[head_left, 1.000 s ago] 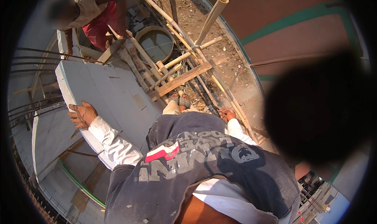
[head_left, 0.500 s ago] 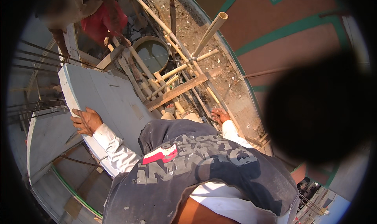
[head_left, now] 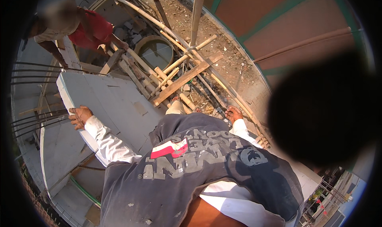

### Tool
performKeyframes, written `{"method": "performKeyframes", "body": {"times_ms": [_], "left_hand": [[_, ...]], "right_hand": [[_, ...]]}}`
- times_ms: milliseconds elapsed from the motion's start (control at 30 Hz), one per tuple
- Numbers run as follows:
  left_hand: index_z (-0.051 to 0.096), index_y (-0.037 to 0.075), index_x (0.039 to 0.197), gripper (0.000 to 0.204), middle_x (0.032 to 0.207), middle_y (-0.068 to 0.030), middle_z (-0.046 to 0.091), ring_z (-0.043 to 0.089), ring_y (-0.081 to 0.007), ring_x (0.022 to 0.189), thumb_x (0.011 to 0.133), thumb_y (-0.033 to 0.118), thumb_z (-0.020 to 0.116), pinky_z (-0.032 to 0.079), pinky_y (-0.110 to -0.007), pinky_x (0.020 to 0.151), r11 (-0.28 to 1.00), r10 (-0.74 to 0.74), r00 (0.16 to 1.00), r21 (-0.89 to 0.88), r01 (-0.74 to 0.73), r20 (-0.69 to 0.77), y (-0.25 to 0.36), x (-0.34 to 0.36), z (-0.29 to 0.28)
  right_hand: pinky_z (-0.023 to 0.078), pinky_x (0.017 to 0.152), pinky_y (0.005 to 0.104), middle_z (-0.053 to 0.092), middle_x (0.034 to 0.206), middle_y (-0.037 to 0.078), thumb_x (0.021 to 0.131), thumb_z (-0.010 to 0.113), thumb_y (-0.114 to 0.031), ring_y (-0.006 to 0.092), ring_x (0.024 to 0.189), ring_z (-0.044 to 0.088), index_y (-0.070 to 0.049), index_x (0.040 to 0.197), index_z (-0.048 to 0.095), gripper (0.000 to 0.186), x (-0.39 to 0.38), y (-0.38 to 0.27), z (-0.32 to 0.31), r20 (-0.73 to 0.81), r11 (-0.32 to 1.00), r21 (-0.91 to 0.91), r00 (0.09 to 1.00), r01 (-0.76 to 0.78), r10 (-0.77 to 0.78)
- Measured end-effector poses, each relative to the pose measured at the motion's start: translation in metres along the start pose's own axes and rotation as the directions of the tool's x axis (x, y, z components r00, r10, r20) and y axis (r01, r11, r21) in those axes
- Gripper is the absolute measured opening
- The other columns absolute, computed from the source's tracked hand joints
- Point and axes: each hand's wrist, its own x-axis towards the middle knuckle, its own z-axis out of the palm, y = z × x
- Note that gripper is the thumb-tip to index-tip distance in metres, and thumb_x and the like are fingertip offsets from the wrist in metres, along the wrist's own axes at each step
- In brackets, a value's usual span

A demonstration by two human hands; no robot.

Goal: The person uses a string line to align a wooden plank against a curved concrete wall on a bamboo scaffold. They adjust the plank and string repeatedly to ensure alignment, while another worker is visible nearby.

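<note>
My left hand (head_left: 81, 116) lies at the pale edge of a large grey slab (head_left: 115, 95), with its fingers hooked over that edge. The slab's flat face is smooth, with faint seams and a small lighter patch. Over on the right, my right hand (head_left: 234, 114) is low beside a thin bamboo pole (head_left: 213, 94). Its fingers are curled, and what is in them, if anything, is too small to make out. My feet, partly seen, are among bamboo poles (head_left: 188, 101) below a wooden plank (head_left: 187, 79) that lies slantwise across them.
At the upper left another person in red shorts (head_left: 92, 28) bends with one hand near the slab's far end. Beyond the poles stands a round tub (head_left: 172, 61) of murky liquid. Dark steel bars (head_left: 36, 76) jut out at the left. A thick bamboo post (head_left: 197, 20) rises near the rubble-strewn ground.
My view has shifted slightly. My left hand remains at the slab's edge, while my right hand's fingers look more curled. The other person's head and body have shifted in the picture.
</note>
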Motion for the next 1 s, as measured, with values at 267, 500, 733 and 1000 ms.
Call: {"method": "performKeyframes", "body": {"times_ms": [267,500,733,1000], "left_hand": [[0.036,0.014,0.146,0.064,0.139,-0.0233,0.043,0.046,-0.0399,0.125,0.091,0.043,0.053,0.035,-0.06,0.099,1.0,-0.018,0.998,0.013,0.017,0.058,0.001,0.008,-0.005],[0.041,0.01,0.141,0.06,0.137,-0.0238,0.045,0.044,-0.0421,0.127,0.09,0.04,0.053,0.033,-0.064,0.099,0.998,-0.031,0.999,-0.044,0.033,0.043,-0.001,0.017,0.016],[0.038,0.011,0.144,0.061,0.141,-0.0236,0.041,0.041,-0.0408,0.13,0.091,0.037,0.053,0.029,-0.061,0.104,0.999,-0.037,0.997,-0.034,0.04,0.062,-0.011,0.008,-0.013],[0.037,0.011,0.144,0.057,0.144,-0.0254,0.038,0.041,-0.0424,0.13,0.094,0.034,0.048,0.027,-0.061,0.106,0.999,-0.026,0.997,-0.038,0.028,0.077,-0.002,0.009,0.006]], "right_hand": [[0.036,0.042,0.027,0.058,0.075,0.006,0.089,0.058,-0.009,0.0123,0.049,0.043,-0.001,0.105,0.062,0.018,-0.011,0.07,-0.128,-0.266,0.999,0.038,0.964,0.008,0.003],[0.033,0.037,0.0285,0.061,0.076,0.009,0.088,0.057,-0.017,0.0118,0.042,0.04,-0.002,0.107,0.059,0.025,0.007,0.1,-0.143,-0.243,0.993,-0.104,0.97,-0.06,0.033],[0.034,0.039,0.0339,0.06,0.07,0.011,0.088,0.051,-0.016,0.0157,0.042,0.045,0.0,0.104,0.06,0.025,0.029,0.088,-0.105,-0.208,0.926,-0.378,0.975,-0.002,-0.083],[0.029,0.037,0.0343,0.05,0.057,0.005,0.087,0.054,-0.018,0.0157,0.041,0.041,-0.008,0.088,0.066,0.016,0.1,0.115,-0.163,-0.189,0.74,-0.624,0.871,0.25,-0.454]]}}
